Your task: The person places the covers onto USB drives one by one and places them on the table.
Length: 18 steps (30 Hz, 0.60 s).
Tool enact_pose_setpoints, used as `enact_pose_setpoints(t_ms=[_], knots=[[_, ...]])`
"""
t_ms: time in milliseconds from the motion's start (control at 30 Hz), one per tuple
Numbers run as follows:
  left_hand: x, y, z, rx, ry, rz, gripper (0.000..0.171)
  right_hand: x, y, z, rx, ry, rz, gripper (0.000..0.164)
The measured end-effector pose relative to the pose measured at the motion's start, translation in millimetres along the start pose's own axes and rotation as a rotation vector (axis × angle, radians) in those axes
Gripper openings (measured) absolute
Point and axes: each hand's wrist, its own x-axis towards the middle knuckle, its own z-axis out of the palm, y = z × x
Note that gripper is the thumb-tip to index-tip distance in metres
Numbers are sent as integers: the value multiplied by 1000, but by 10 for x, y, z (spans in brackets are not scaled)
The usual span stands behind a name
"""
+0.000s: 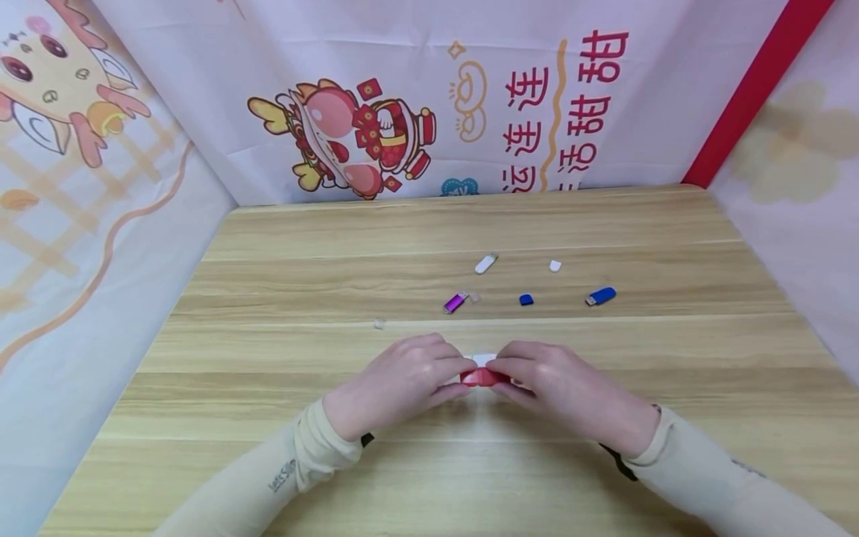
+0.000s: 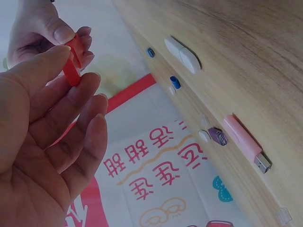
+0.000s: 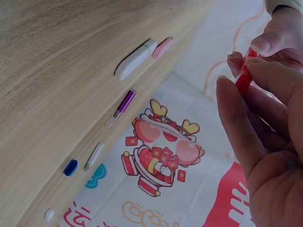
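Both hands meet over the near middle of the table and pinch a small red USB stick (image 1: 485, 377) between thumbs and fingertips. The left hand (image 1: 409, 377) holds its left end, the right hand (image 1: 570, 384) its right end. A seam shows between its two red parts; no metal plug is visible. Just beyond it lies a white USB stick (image 2: 183, 55), partly hidden by the fingers in the head view. The left wrist view shows a pink USB stick (image 2: 244, 137) with a bare metal plug, which the left hand hides from the head camera.
Farther back lie a purple USB stick (image 1: 455, 302), a slim white one (image 1: 486, 263) and a blue one (image 1: 600, 297). A blue cap (image 1: 526, 300), a white cap (image 1: 555, 265) and a clear cap (image 1: 379, 324) lie apart. Printed cloth (image 1: 403, 45) surrounds the wooden table (image 1: 268, 246).
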Motion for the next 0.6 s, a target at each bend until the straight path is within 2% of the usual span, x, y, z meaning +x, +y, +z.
enact_pose_setpoints(t_ms=[600], knots=[[-5,21,-10,-19,12,2,21,33,-51,12,-25,19,-18,20]])
